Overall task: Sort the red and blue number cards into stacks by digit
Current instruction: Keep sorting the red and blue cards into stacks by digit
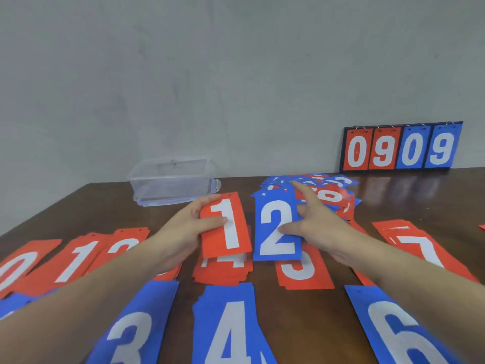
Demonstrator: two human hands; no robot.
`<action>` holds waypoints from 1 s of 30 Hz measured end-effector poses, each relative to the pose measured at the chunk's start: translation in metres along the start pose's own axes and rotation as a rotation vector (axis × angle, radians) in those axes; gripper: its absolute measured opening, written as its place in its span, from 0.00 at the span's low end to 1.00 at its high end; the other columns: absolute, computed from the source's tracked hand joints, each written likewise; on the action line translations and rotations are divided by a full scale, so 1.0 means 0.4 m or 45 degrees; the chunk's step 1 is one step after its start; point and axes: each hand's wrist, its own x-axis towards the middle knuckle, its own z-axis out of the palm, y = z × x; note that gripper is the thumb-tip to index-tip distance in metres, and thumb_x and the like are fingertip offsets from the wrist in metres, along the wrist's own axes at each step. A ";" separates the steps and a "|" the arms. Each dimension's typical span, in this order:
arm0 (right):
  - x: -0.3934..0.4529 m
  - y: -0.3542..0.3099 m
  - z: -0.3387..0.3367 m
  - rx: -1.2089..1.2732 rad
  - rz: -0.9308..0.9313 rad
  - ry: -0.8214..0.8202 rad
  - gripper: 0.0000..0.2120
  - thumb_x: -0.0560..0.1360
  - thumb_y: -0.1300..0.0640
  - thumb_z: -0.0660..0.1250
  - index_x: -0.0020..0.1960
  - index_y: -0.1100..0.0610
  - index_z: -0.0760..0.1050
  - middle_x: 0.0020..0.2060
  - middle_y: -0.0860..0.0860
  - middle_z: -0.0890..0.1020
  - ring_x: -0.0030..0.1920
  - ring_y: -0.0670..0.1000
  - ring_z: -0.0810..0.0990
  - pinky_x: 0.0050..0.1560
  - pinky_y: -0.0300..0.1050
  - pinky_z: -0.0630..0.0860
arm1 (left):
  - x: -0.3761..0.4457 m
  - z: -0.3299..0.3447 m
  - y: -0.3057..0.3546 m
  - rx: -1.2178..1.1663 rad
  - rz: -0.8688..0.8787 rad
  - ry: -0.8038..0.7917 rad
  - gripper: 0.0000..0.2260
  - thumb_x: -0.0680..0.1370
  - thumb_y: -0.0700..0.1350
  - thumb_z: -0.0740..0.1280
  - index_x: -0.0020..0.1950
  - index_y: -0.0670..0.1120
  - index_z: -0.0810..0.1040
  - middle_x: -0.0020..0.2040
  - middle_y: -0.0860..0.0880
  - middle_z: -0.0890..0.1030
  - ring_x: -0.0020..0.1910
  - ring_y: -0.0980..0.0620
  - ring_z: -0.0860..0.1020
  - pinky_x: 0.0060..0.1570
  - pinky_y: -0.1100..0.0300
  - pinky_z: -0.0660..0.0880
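My left hand [183, 229] grips a red card showing 1 [225, 227], thumb across its face, held above the table. Beside it my right hand [320, 227] pinches a blue card showing 2 [275, 227], with the index finger stretched toward the unsorted pile of mixed cards [328, 195] behind. Red stacks lie in a row on the table: 0 [15, 269], 1 [78, 261], 2 [123, 245], 4 [223, 269], 5 [299, 271], 7 [420, 248]. Blue stacks lie nearer me: 3 [131, 334], 4 [231, 329], 6 [399, 329].
A clear plastic box [170, 182] stands at the back left of the brown table [301, 324]. A flip scoreboard reading 0909 [399, 148] leans on the grey wall at the back right. A red edge [482, 227] shows at the far right.
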 end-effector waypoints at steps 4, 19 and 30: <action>-0.012 -0.031 0.066 0.034 -0.013 0.001 0.36 0.76 0.69 0.70 0.74 0.42 0.60 0.49 0.49 0.87 0.47 0.52 0.87 0.48 0.55 0.84 | -0.082 -0.084 0.013 -0.017 0.009 0.215 0.20 0.80 0.32 0.64 0.66 0.51 0.76 0.58 0.48 0.84 0.56 0.44 0.83 0.51 0.49 0.82; 0.022 -0.102 0.387 0.048 -0.029 -0.189 0.21 0.80 0.63 0.66 0.68 0.46 0.67 0.47 0.47 0.87 0.41 0.50 0.87 0.39 0.48 0.83 | -0.311 -0.445 0.001 0.217 0.074 0.718 0.22 0.78 0.36 0.69 0.68 0.54 0.73 0.53 0.50 0.86 0.49 0.46 0.86 0.48 0.49 0.81; 0.110 -0.106 0.548 -0.002 -0.008 -0.225 0.13 0.80 0.61 0.66 0.61 0.48 0.72 0.43 0.50 0.87 0.38 0.48 0.87 0.33 0.42 0.78 | -0.241 -0.623 0.004 0.520 -0.024 0.890 0.20 0.80 0.35 0.65 0.64 0.57 0.75 0.42 0.60 0.84 0.42 0.56 0.84 0.44 0.60 0.80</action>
